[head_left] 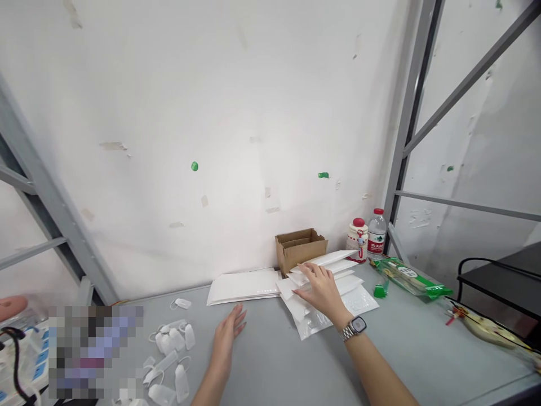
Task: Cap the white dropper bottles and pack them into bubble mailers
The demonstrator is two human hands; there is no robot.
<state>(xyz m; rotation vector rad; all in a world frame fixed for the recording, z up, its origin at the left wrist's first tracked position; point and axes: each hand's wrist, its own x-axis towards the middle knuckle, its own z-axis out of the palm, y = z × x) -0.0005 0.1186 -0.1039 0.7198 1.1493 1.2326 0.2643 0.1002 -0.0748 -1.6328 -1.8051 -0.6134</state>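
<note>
My right hand [318, 287], a watch on its wrist, lies with fingers stretched out on a loose pile of white padded envelopes [355, 293] at the middle right of the grey table [274, 361]. My left hand [228, 330] hovers open and flat just above the table, holding nothing, in front of a neat stack of white envelopes [243, 286]. Several small white pouches with loops [173, 349] lie scattered to the left of my left hand.
An open cardboard box [300, 248] stands against the wall. Beside it are a red-capped white jar [357, 239] and a water bottle [376, 234]. A green packet [412, 279] lies at right. Metal shelf posts [408, 129] flank the table.
</note>
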